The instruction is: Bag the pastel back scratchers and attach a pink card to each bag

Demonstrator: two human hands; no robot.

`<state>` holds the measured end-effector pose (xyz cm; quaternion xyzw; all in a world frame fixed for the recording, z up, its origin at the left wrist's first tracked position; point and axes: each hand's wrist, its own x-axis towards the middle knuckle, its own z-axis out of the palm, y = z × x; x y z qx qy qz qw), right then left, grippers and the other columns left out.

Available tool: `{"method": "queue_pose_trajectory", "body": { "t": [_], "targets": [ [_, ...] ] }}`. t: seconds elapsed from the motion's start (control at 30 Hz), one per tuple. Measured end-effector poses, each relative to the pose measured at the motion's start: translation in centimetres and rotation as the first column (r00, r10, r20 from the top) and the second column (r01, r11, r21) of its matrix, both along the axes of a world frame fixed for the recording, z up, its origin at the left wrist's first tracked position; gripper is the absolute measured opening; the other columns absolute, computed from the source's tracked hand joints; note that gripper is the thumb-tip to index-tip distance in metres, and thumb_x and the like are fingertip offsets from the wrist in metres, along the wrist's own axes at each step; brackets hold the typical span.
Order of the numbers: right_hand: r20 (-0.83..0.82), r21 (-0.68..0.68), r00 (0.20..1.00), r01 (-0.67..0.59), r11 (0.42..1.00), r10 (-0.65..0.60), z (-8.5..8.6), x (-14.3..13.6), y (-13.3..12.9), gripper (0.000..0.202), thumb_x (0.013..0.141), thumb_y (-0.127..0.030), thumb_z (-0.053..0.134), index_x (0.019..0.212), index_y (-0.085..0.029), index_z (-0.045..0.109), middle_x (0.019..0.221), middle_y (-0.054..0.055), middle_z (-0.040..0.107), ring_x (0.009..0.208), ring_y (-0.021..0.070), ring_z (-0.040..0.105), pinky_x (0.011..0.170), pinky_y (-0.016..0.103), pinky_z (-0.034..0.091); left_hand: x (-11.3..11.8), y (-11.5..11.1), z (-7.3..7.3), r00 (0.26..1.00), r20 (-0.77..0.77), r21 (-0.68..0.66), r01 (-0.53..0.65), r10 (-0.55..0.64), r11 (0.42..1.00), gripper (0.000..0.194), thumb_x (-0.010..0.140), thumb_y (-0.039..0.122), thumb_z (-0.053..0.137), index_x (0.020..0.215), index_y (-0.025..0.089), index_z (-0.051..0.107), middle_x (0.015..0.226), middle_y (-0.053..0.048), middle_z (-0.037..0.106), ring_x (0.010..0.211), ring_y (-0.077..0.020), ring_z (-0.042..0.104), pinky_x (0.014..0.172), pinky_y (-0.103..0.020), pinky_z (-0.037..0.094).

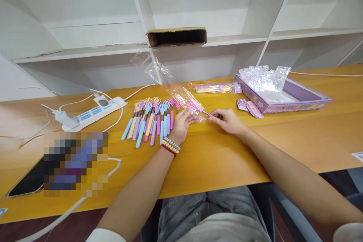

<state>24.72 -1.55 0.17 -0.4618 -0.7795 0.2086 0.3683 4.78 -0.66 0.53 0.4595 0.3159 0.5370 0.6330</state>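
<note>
My left hand [183, 124] grips a long clear plastic bag [177, 90] near its mouth, fingers curled around it. The bag slants away up and to the left. A pink claw-shaped head lies inside the bag's near end; it belongs to a back scratcher [206, 113] with a metal rod. Between thumb and fingers, my right hand [225, 120] pinches its handle, which is mostly hidden. Left of my left hand lies a pile of small back scratchers [153, 119] with blue, yellow, purple and pink handles, heads pointing away from me.
At the right, a purple box tray [300, 106] holds clear packets [266, 77]. Printed cards [251, 108] and bagged back scratchers [214, 89] lie beside it. A power strip [96, 112] with cables and a dark phone-like device [30, 177] are at left. A cardboard box [177, 32] sits on the shelf.
</note>
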Motion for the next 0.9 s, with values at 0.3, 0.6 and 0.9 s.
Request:
{"method": "queue_pose_trajectory", "body": {
  "t": [0.3,0.6,0.9],
  "targets": [
    [0.040,0.134,0.998,-0.043,0.990,0.038,-0.12,0.07,-0.10,0.029,0.082,-0.043,0.054,0.083,-0.016,0.065,0.073,0.005,0.066,0.059,0.0120,0.053,0.058,0.024,0.040,0.03,0.43,0.09,0.990,0.036,-0.089,-0.129,0.133,0.988,0.035,0.067,0.039,0.072,0.085,0.015,0.054,0.073,-0.001,0.062,0.067,-0.0121,0.063,0.060,-0.021,0.048],
    [0.051,0.051,0.999,-0.001,0.999,-0.001,0.36,-0.48,-0.48,0.030,0.083,-0.045,0.052,0.082,-0.017,0.062,0.057,-0.001,0.054,0.050,0.0085,0.042,0.052,0.022,0.034,-0.07,0.05,0.68,0.966,0.141,0.010,-0.218,0.215,0.976,0.050,0.060,0.020,0.077,0.100,0.021,0.047,0.086,0.000,0.062,0.072,-0.0126,0.063,0.064,-0.026,0.052],
    [-0.165,-0.096,0.984,-0.091,0.991,0.074,-0.16,-0.50,-0.59,0.016,0.075,-0.028,0.059,0.086,-0.016,0.055,0.072,0.001,0.058,0.060,0.0099,0.050,0.056,0.022,0.041,-0.39,0.50,0.84,0.910,0.235,-0.039,-0.342,0.342,0.939,0.047,0.055,0.011,0.077,0.083,0.019,0.041,0.078,0.004,0.058,0.070,-0.0109,0.062,0.066,-0.027,0.051]
  ]
}}
